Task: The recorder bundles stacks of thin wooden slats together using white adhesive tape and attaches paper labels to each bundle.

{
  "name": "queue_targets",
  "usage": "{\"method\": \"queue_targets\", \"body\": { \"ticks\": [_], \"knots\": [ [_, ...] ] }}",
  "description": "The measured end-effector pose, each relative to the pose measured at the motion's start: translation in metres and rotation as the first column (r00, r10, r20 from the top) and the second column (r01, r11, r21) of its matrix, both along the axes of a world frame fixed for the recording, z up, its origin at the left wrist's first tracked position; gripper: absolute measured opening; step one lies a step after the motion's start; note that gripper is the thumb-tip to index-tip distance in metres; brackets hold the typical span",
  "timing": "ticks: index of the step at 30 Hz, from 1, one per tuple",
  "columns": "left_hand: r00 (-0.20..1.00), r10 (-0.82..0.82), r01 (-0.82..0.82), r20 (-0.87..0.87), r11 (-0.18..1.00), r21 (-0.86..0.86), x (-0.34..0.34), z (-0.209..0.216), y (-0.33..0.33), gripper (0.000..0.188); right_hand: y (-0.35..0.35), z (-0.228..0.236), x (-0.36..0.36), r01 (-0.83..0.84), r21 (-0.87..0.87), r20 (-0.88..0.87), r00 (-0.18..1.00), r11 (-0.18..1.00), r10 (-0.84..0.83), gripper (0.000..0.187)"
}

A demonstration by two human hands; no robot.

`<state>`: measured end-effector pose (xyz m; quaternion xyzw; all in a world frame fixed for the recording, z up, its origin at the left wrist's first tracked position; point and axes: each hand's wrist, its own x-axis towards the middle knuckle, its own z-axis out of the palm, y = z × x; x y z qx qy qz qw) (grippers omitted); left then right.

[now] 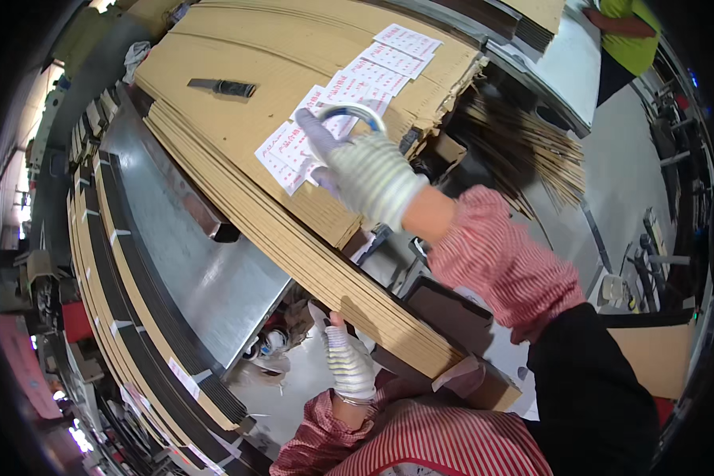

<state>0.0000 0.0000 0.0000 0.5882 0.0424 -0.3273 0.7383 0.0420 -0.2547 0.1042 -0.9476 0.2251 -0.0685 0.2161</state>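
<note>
My right hand [373, 174], in a striped glove with grey fingertips, reaches over the cardboard stack. It holds a white and blue ring, which looks like a roll of tape [361, 109]; the ring's lower part is hidden by the hand. Beneath the fingers lie white labels with red print [282, 155], spread in an overlapping row on the top sheet of cardboard [238, 47]. My left hand [347, 365], gloved the same way, is low beside a stack of long cardboard strips [293, 254]. Its fingers stretch upward, apart, with nothing seen in them.
A dark-handled knife [224, 86] lies on the cardboard. To the left are a metal table [206, 270] and bundled long strips [147, 317]. Thin sticks [547, 151] fan out at right. Another person's arm [623, 24] shows at the far right, by a white table [567, 79].
</note>
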Motion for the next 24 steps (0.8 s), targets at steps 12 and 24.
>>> {"method": "queue_targets", "body": {
  "ticks": [12,24],
  "knots": [
    [0.959,-0.093,0.070,-0.268,0.993,-0.095,-0.029,0.016,-0.003,0.077,0.137,-0.075,-0.134,-0.185,0.602,0.260,0.965,0.777,0.028,0.070],
    [0.956,-0.056,0.004,-0.288,0.984,-0.180,-0.029,0.000,0.006,0.071,0.133,-0.096,-0.130,-0.205,0.621,0.304,0.953,0.757,0.009,0.068]
  ]
}}
